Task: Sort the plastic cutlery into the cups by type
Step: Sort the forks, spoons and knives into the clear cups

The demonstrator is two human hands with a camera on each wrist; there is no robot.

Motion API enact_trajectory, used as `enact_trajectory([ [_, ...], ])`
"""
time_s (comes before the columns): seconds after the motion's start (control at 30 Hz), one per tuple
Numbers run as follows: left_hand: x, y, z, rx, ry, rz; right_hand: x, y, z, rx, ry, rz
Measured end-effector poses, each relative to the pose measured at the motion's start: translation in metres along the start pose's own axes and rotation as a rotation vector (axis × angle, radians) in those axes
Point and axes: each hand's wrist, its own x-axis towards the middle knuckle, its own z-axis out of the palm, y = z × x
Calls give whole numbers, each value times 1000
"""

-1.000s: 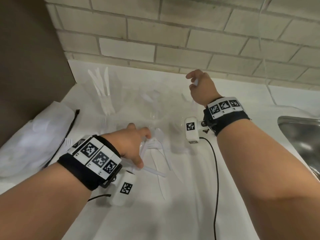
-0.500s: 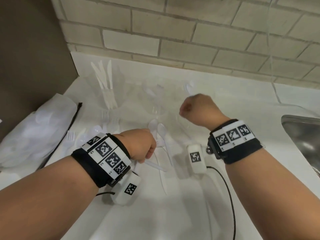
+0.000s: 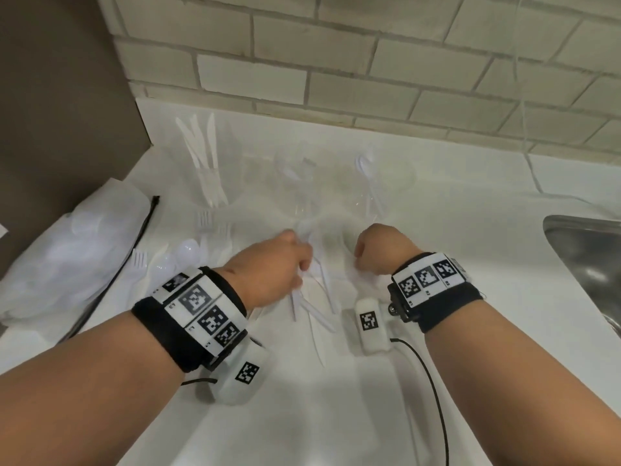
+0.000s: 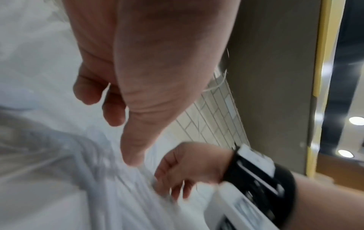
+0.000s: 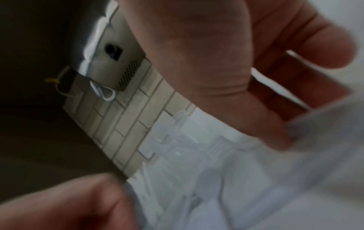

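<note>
Three clear cups stand in a row near the wall: the left cup (image 3: 215, 183) holds white knives, the middle cup (image 3: 295, 183) and the right cup (image 3: 379, 183) each show a spoon. My left hand (image 3: 302, 264) is curled around white cutlery (image 3: 294, 306) whose handles stick out below the fist. My right hand (image 3: 361, 253) is beside it, fingers curled down onto the loose white cutlery (image 3: 324, 287) on the counter. Both wrist views are blurred, so what the right fingers (image 4: 177, 186) hold is unclear.
More forks (image 3: 205, 220) and spoons (image 3: 188, 250) lie at left beside a plastic bag (image 3: 67, 257) and a black tie (image 3: 134, 243). A steel sink (image 3: 584, 264) is at right. A black cable (image 3: 437, 398) runs from my right wrist. The brick wall is behind.
My right hand came back from the right cup and dropped to the counter beside the left hand. My left hand shifted slightly forward, still curled over the cutlery.
</note>
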Motion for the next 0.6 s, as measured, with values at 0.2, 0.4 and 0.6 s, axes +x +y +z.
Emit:
enact_trajectory([
  [0.2,-9,-28,-27,43,-34,-307,-28,-5,10,294,-94,-33],
  [0.4,-14,-14,-12,200,-265,-306,-31,-25,19,344,-70,-60],
  [0.6,-6,-8,0,42,-212,-281,-47,-56,22,376,-163,-51],
])
